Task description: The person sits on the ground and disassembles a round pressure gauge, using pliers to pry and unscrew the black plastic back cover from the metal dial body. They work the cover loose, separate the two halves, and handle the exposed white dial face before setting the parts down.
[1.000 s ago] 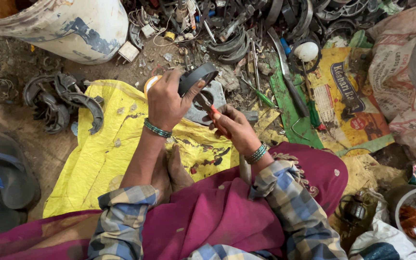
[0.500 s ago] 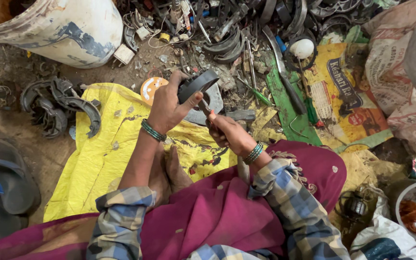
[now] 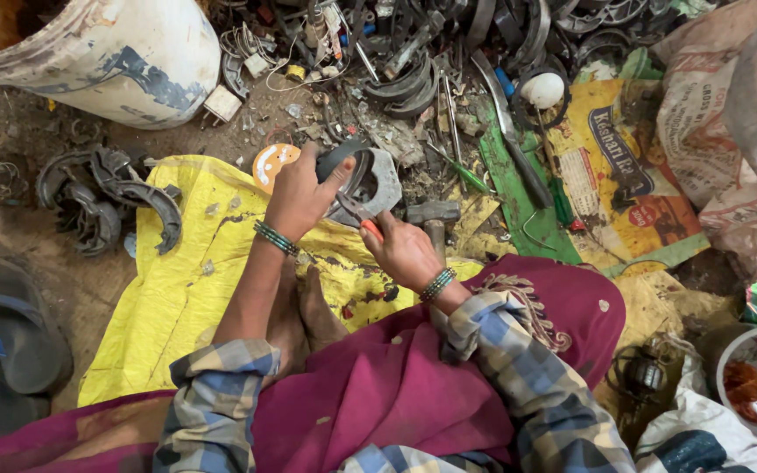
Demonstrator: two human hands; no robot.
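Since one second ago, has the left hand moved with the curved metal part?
Cannot tell: the left hand holds the curved metal part near the orange disc as before; the camera shifted.

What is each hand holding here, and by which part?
Left hand grips a curved dark brake shoe by its upper arc. Right hand holds red-handled pliers by the handles, jaws at the shoe.
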